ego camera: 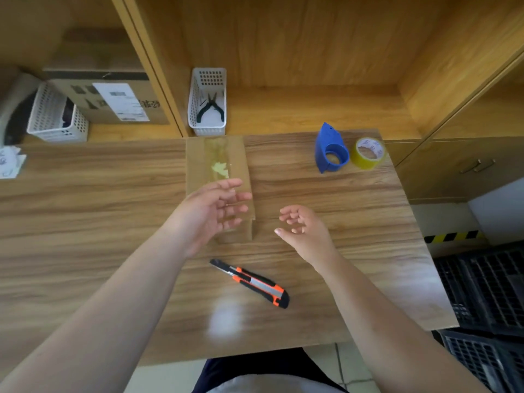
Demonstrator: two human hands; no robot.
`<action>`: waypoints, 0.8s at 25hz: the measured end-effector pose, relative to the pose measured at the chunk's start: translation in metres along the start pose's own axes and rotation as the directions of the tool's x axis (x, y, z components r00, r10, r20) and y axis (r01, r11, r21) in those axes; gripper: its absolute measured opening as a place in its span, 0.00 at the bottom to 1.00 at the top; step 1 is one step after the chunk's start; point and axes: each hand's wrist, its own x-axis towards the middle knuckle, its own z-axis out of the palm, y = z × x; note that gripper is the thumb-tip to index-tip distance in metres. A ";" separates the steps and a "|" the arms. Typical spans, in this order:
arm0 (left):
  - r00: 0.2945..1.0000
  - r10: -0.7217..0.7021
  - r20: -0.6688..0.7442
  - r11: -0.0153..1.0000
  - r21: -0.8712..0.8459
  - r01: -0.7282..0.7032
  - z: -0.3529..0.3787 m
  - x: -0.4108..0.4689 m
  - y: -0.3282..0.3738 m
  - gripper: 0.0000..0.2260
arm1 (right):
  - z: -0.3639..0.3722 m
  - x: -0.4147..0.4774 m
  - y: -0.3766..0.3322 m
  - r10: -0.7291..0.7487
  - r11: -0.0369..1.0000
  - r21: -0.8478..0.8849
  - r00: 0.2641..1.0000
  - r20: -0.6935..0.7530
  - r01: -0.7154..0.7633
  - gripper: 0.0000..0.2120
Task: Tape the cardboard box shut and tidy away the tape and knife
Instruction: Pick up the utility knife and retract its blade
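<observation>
A narrow cardboard box (217, 160) lies on the wooden table (85, 199), with old tape and a torn label along its top. My left hand (211, 211) hovers over the box's near end, fingers spread, holding nothing. My right hand (304, 231) is just right of the box, above the table, with its fingers loosely curled and empty. An orange and black utility knife (252, 283) rests on the table nearer to me. A blue tape dispenser (330, 150) and a yellow tape roll (367, 153) stand at the far right of the table.
A white basket (207, 129) holding pliers (210, 107) sits on the shelf behind the box. On the left shelf are another white basket (56, 117) and a labelled carton (113, 100). Black crates (487, 293) stand right of the table. Papers (10, 164) lie at the left edge.
</observation>
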 end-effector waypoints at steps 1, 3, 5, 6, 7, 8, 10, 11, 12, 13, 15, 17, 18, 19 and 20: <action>1.000 0.001 0.005 1.000 0.012 -0.001 -0.009 -0.005 -0.007 0.12 | 0.007 -0.003 0.003 0.006 1.000 -0.025 1.000 0.028 -0.005 0.16; 1.000 -0.002 0.021 0.999 0.033 0.001 -0.020 -0.013 -0.019 0.11 | 0.021 -0.007 0.012 0.006 0.996 -0.084 0.997 0.078 0.001 0.16; 0.999 -0.029 0.033 0.999 0.040 0.027 -0.029 -0.019 -0.033 0.10 | 0.037 -0.012 0.022 0.005 0.990 -0.141 0.993 0.120 0.012 0.16; 0.998 -0.048 0.036 0.998 0.047 0.046 -0.031 -0.020 -0.040 0.10 | 0.042 -0.014 0.028 0.016 0.985 -0.172 0.990 0.141 0.009 0.16; 0.997 -0.072 0.031 0.996 0.057 0.070 -0.035 -0.021 -0.049 0.10 | 0.049 -0.016 0.035 0.041 0.976 -0.216 0.985 0.169 -0.004 0.16; 0.995 -0.098 0.019 0.993 0.064 0.097 -0.040 -0.021 -0.059 0.10 | 0.056 -0.018 0.041 0.078 0.961 -0.275 0.977 0.200 -0.020 0.17; 0.985 -0.166 -0.044 0.984 0.065 0.168 -0.049 -0.017 -0.082 0.10 | 0.066 -0.021 0.055 0.149 0.897 -0.441 0.955 0.255 -0.022 0.19; 0.973 -0.211 -0.095 0.975 0.057 0.217 -0.054 -0.013 -0.095 0.10 | 0.071 -0.022 0.060 0.167 0.846 -0.533 0.948 0.270 0.003 0.19; 0.953 -0.262 -0.149 0.962 0.041 0.271 -0.057 -0.008 -0.109 0.10 | 0.077 -0.023 0.066 0.167 0.784 -0.619 0.946 0.279 0.044 0.19; 0.927 -0.319 -0.198 0.944 0.022 0.330 -0.061 -0.004 -0.124 0.10 | 0.082 -0.025 0.070 0.153 0.718 -0.690 0.946 0.286 0.093 0.21; 0.864 -0.432 -0.259 0.896 -0.010 0.445 -0.066 0.003 -0.153 0.09 | 0.093 -0.027 0.074 0.128 0.622 -0.769 0.949 0.289 0.150 0.22; 0.819 -0.514 -0.255 0.854 -0.067 0.516 -0.069 0.007 -0.176 0.10 | 0.100 -0.028 0.077 0.099 0.583 -0.793 0.954 0.283 0.175 0.21; 0.811 -0.534 -0.239 0.844 -0.098 0.527 -0.069 0.007 -0.182 0.11 | 0.100 -0.029 0.078 0.086 0.585 -0.790 0.955 0.284 0.182 0.20; 0.812 -0.538 -0.226 0.842 -0.120 0.525 -0.069 0.007 -0.187 0.11 | 0.101 -0.030 0.080 0.078 0.599 -0.780 0.956 0.282 0.182 0.19; 0.823 -0.527 -0.213 0.850 -0.131 0.511 -0.069 0.007 -0.189 0.11 | 0.101 -0.032 0.082 0.067 0.620 -0.765 0.959 0.274 0.175 0.18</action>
